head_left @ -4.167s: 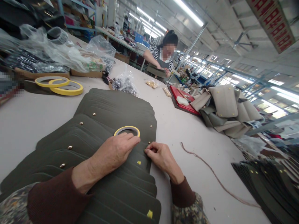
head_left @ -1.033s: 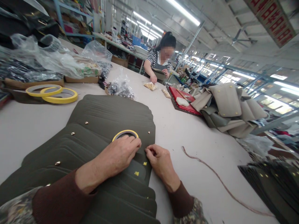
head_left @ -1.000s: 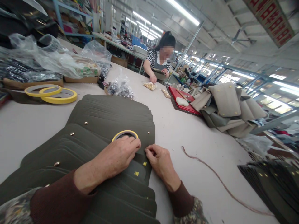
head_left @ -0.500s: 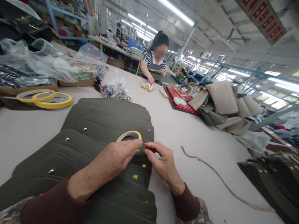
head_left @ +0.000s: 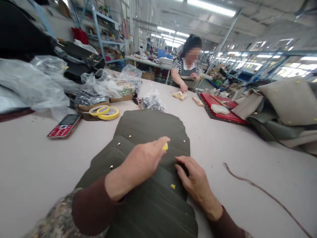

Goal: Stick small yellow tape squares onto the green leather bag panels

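My left hand [head_left: 140, 162] is closed around a roll of yellow tape [head_left: 165, 146], of which only a small yellow part shows past the fingers. It is over a spread stack of dark olive panels [head_left: 151, 122] with small metal studs. My right hand [head_left: 196, 180] is at the stack's right edge, fingers bent and thumb a little apart from the forefinger, with nothing visible between them. A small yellow tape piece [head_left: 172, 186] sticks to a panel between my hands.
Two yellow tape rolls [head_left: 108, 113] and a red phone [head_left: 64, 126] lie at the left, near plastic-wrapped goods. A brown cord [head_left: 262, 190] lies at right. Beige pieces [head_left: 289, 102] are heaped by a red board [head_left: 224, 109]. Across the table, a person [head_left: 185, 67] handles a bag of gold-coloured bits [head_left: 179, 95].
The view has swung left, bringing the phone into sight. The tape roll has turned in my left hand, so its ring no longer shows. My hands have moved farther apart.
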`<state>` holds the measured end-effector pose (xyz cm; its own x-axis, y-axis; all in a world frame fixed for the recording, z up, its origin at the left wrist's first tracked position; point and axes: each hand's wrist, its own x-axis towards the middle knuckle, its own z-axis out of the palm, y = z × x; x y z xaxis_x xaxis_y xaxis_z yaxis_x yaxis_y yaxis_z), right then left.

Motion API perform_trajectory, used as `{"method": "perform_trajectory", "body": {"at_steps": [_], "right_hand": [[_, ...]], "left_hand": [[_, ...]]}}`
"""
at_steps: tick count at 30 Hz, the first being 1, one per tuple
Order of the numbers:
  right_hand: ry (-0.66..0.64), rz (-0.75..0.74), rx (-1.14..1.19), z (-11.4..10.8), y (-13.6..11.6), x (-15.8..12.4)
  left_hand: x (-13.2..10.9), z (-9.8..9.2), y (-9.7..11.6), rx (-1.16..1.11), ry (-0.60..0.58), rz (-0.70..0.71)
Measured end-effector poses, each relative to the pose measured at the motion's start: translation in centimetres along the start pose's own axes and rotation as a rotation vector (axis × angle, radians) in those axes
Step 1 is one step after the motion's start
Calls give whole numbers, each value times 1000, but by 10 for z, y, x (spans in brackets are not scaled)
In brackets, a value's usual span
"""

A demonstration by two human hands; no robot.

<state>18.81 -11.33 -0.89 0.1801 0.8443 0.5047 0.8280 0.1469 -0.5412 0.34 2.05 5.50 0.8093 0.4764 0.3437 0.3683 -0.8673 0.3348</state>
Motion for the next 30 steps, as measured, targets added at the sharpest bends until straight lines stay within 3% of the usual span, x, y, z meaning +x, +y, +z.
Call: {"method": "perform_trajectory", "body": {"at_steps": [3,6,10,15,22,26,30], "right_hand": [[-32,1,-42,-3,-4,1],[-88,11,-89,-4,-9,10],[-227,-23,-213,6,-21,33],[-327,-18,-474,41,-41,53],[-169,-64,-501,68,-38,65],[-133,-88,-490,75,-27,97],[-156,-3,-481,94,-28,129]], "left_hand": [[-16,-45,-32,280,51,-244],[-44,-64,-77,468,80,-456],[-82,-50,-108,428,22,-581],[-96,-29,-102,275,47,-597],[-106,-21,-113,227,115,-521],[-110,-17,-118,229,145,-478],[-110,-15,-122,247,144,-460]]}}
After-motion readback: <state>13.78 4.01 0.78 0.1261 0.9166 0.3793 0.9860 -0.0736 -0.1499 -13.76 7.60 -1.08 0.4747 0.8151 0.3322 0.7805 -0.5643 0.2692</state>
